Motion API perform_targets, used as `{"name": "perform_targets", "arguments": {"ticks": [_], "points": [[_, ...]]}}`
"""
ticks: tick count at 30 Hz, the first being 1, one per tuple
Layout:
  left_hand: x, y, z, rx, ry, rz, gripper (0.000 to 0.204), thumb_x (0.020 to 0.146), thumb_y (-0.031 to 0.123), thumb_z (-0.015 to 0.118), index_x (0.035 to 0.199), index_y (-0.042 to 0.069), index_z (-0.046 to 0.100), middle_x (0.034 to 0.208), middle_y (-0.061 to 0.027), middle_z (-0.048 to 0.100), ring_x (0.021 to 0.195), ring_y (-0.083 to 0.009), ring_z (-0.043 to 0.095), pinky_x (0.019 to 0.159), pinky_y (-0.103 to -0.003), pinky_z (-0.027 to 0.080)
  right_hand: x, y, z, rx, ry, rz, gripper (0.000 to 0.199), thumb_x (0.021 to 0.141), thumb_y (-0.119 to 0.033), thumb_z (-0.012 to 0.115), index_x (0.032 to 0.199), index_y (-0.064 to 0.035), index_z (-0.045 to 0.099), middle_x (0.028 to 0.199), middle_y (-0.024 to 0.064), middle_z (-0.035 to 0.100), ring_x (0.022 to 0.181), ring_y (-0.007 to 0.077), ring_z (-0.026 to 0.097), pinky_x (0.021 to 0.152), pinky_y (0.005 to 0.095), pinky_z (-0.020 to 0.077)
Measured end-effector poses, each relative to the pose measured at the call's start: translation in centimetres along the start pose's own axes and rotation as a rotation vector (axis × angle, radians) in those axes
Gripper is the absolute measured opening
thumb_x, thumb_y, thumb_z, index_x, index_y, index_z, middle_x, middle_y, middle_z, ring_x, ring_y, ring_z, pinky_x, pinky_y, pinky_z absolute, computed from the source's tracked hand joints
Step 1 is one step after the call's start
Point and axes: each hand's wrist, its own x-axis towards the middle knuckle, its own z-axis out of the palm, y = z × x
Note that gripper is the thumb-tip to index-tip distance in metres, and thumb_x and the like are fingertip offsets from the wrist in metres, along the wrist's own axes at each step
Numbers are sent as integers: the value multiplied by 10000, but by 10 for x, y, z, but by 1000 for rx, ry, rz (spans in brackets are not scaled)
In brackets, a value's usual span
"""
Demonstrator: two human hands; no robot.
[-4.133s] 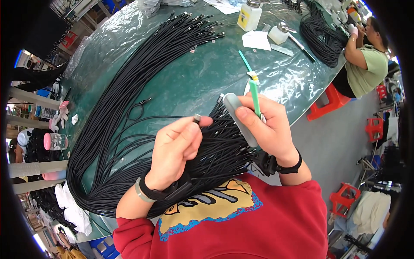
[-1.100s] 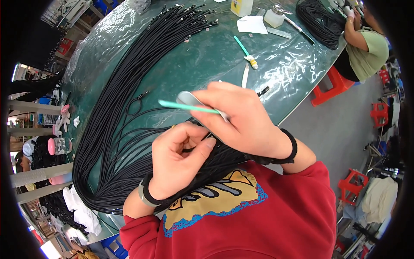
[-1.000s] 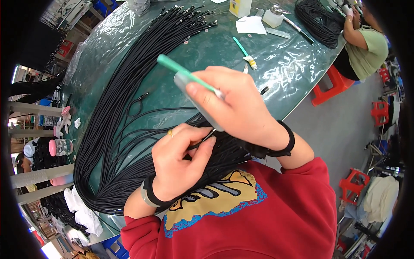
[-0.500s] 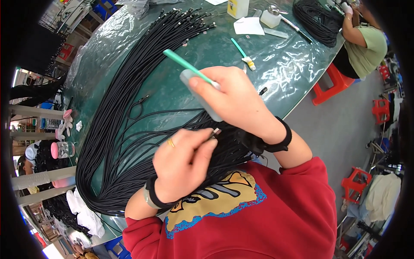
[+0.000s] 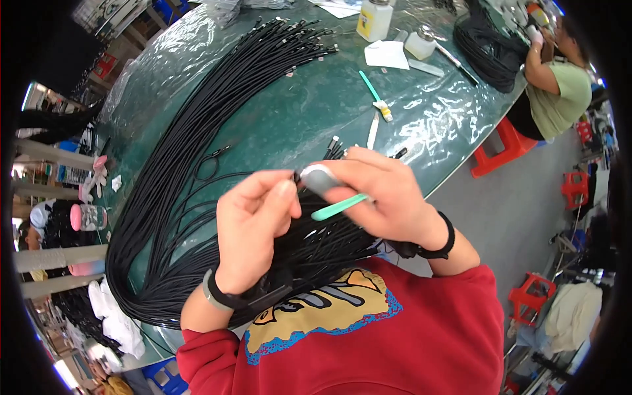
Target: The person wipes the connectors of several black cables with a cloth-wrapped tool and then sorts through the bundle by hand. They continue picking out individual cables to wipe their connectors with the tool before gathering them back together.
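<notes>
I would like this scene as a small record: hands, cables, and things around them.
Left hand: pinches a dark cable end
Right hand: holds a grey tool and a green stick
Tool and cable end: very close; contact unclear
Black cables: curved bundle on a green table
Far side: white paper, larger bottle, smaller bottle
Right side: co-worker on a red stool

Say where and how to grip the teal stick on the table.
Probably best to pinch the teal stick by its bare shaft, from above, across its long sides: it looks slim and lies on its side, while a yellow-and-white wad covers the near end.
</notes>
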Motion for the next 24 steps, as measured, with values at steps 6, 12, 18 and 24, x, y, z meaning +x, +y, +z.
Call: {"name": "perform_targets", "arguments": {"ticks": [6, 12, 18, 24], "points": [[34, -35, 2, 411, -157, 146, 357, 813, 161, 544, 1107, -33, 486, 955, -123, 567, 886, -205, 531, 791, -293, 418, -26, 62, -48, -308, 84, 477, 160, 817, -136, 546, 846, 21, 557, 619, 54, 448, 600, 93, 426, 518, 256, 344], [1, -28, -9, 746, -83, 471, 463, 779, 183, 571, 1166, -30, 431, 1145, -175, 470, 1081, -294, 421, 925, -362, 335, -35, 112, -89, -651, -125, 602, 212, 834, -154, 510, 761, 44, 535, 605, 128, 451, 570, 195, 461, 510, 309, 345], [-50, 14, -97, 1196, -230, 135, 464, 746, 176, 592, 1154, 7, 448, 1165, -164, 450, 1088, -312, 414, 920, -368, 348, 1, 95, -89, -849, -126, 371, 179, 824, -127, 508, 802, 44, 555, 660, 187, 485, 608, 319, 481, 519, 355, 359], [-75, -23, -193, 1599, 314, 123, 425, 744, 223, 582, 1095, -2, 502, 1086, -155, 500, 1029, -299, 452, 869, -357, 386, 86, 3, -7, -622, -428, 3, 187, 750, -61, 553, 932, -30, 587, 761, 148, 521, 663, 321, 522, 562, 362, 402]]}}
